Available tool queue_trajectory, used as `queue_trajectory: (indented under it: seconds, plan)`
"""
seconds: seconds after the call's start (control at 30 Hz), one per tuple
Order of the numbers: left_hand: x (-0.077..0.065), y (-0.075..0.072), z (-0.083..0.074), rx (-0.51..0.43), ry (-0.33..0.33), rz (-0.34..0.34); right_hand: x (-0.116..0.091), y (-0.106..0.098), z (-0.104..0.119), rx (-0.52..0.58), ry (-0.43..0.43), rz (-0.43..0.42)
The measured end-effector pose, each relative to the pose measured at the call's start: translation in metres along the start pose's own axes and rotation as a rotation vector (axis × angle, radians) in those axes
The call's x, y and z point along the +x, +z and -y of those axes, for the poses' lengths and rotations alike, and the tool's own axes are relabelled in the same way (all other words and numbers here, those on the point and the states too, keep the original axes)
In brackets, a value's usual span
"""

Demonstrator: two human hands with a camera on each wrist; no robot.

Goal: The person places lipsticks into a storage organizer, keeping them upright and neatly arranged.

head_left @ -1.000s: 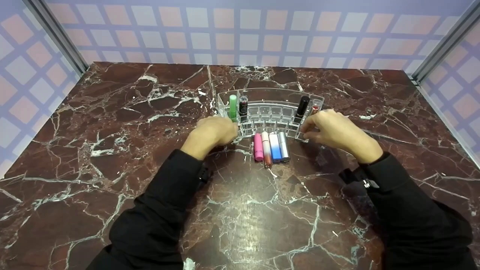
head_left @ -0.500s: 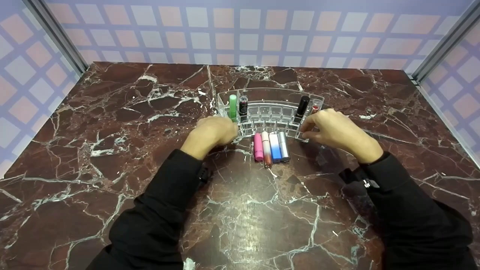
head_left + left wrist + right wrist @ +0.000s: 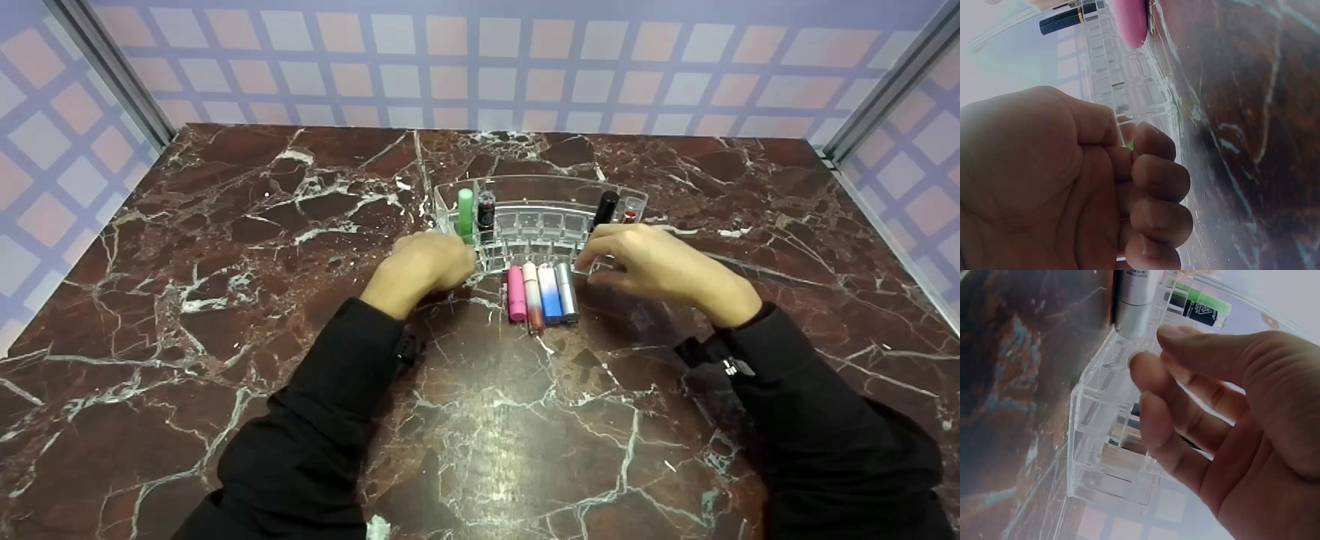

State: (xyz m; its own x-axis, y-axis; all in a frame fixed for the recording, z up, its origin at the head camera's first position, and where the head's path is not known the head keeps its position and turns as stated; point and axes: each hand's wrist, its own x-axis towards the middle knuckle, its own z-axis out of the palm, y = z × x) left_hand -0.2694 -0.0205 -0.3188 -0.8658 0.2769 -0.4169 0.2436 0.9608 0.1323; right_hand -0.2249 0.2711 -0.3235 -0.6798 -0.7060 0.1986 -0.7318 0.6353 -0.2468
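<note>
A clear curved lipstick organizer (image 3: 551, 223) stands on the table. My left hand (image 3: 431, 261) grips its left end, fingers curled with the thumb against the corner, as the left wrist view shows. At its front lie a pink tube (image 3: 517, 294), a lip gloss tube with a pale cap (image 3: 533, 300), a white-and-blue tube (image 3: 550, 296) and a silver tube (image 3: 568, 292). My right hand (image 3: 645, 261) hovers at the organizer's right front, loosely bent and holding nothing. Its thumb and fingertips are apart, close to the silver tube's end in the right wrist view.
A green tube (image 3: 466, 210) and a black patterned tube (image 3: 487, 215) stand in the organizer's back left slots. At its back right are a black tube (image 3: 604, 207) and a clear-topped red lipstick (image 3: 629, 216). A tiled wall panel (image 3: 480, 75) rises behind the marbled table (image 3: 262, 315).
My right hand has moved left from the organizer's right end toward the silver tube. The left hand, the organizer and the tubes have stayed in place.
</note>
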Motion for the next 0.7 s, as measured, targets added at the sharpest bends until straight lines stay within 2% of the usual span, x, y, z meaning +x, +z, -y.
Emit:
queue_trajectory:
  seconds: [0.13,0.43,0.7]
  plan:
    - [0.0000,0.0002,0.0004,-0.003,0.005,-0.003,0.0017,0.0033,0.0000,0.016,-0.052,0.022]
    - [-0.0008,0.0003,0.0004,0.004,0.013,0.004,0.0026,0.0086,0.0011,0.025,-0.104,0.132]
    - [0.0005,0.0008,0.0013,0.006,0.019,-0.014,0.0027,0.0102,0.0007,0.026,-0.118,0.135]
